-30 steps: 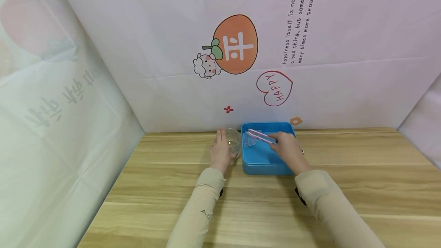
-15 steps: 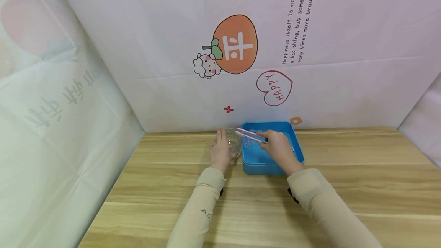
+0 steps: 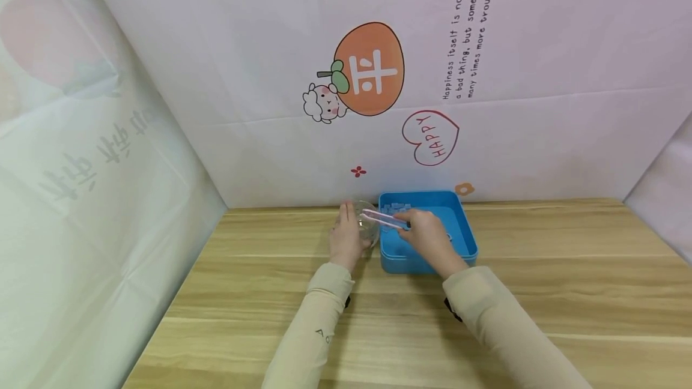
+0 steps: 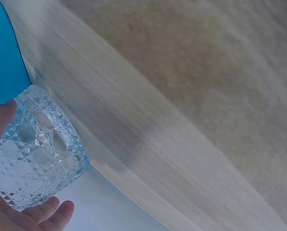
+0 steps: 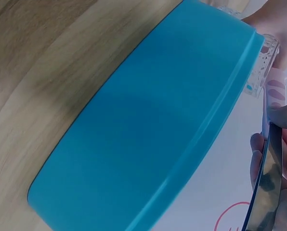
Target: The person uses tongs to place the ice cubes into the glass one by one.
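My left hand holds a clear cut-glass bowl from its left side. In the left wrist view its thumb and fingers lie around the patterned wall. My right hand grips a pair of tongs, whose metal handle and pale pink end show in the right wrist view. The tongs' tips reach over the mouth of the bowl. Close to the bowl's right stands a blue box, with several clear cube-like pieces in its left back corner. Whether the tips pinch a piece, I cannot tell.
Bowl and box stand at the back of the wood-grain table, right by a white printed backdrop. A pale sheet hangs along the left side. A small ring-like item shows inside the box, beside the right hand.
My right hand has moved left, carrying the tongs' tips from above the clear pieces, across the box's left edge, to over the bowl. My left hand and the bowl have stayed put.
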A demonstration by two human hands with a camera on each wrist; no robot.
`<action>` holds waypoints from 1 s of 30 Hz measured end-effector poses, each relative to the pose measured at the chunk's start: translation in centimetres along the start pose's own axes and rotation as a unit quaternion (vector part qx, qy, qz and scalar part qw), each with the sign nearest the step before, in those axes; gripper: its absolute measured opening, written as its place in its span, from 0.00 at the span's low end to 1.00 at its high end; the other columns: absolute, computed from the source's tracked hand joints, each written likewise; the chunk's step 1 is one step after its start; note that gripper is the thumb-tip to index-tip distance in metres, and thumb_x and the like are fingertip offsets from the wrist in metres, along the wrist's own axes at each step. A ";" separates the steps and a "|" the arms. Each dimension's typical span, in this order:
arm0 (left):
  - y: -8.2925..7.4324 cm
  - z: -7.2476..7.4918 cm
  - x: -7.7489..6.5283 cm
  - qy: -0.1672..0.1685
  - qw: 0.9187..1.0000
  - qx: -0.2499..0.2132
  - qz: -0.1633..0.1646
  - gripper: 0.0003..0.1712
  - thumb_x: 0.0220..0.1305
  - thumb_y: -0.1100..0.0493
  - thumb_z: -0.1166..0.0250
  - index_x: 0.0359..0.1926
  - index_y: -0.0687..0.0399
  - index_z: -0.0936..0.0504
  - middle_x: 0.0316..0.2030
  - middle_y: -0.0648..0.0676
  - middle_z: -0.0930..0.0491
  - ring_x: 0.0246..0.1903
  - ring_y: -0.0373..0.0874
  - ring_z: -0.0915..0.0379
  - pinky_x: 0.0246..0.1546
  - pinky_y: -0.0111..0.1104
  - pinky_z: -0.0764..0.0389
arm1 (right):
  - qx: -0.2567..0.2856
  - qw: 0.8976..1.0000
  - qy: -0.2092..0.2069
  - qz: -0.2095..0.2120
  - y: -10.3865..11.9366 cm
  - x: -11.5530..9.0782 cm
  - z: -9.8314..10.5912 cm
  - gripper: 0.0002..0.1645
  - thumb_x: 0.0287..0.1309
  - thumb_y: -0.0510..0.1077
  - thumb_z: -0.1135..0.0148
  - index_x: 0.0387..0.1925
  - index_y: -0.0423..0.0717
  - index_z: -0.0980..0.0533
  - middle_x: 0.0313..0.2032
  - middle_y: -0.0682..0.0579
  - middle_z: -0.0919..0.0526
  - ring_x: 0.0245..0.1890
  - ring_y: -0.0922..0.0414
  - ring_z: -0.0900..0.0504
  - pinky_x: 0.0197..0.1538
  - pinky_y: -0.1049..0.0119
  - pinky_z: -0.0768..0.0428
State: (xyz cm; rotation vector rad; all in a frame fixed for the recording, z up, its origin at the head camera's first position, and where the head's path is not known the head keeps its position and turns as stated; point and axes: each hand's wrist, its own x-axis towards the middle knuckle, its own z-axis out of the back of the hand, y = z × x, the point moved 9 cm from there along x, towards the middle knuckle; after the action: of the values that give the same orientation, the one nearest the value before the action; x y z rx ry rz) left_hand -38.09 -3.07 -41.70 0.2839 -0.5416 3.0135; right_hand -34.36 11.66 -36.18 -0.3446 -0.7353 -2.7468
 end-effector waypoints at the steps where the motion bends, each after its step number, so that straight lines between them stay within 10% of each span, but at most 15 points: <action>1: 0.0 0.0 0.0 0.000 1.000 -0.001 0.000 0.60 0.47 0.52 0.24 0.73 0.63 0.51 0.73 0.61 0.47 0.64 0.55 0.34 0.58 0.49 0.24 | 0.001 1.000 0.000 0.001 0.0 0.0 -0.1 0.16 0.53 0.37 0.33 0.46 0.41 0.17 0.42 0.41 0.14 0.33 0.52 0.16 0.30 0.65 0.18; 30: 0.2 -0.3 0.2 0.013 1.000 -0.007 0.011 0.61 0.47 0.52 0.24 0.74 0.61 0.52 0.73 0.61 0.48 0.67 0.54 0.37 0.59 0.48 0.25 | 0.000 1.000 0.016 -0.014 -0.5 0.2 -0.5 0.22 0.51 0.39 0.31 0.51 0.41 0.20 0.43 0.39 0.16 0.33 0.52 0.18 0.32 0.62 0.18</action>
State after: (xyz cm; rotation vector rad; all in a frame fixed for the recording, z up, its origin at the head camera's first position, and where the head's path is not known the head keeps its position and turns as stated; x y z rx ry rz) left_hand -38.41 -3.11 -42.04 0.2389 -0.5669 3.0284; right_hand -34.73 11.81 -36.74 -0.2927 -0.7379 -2.7717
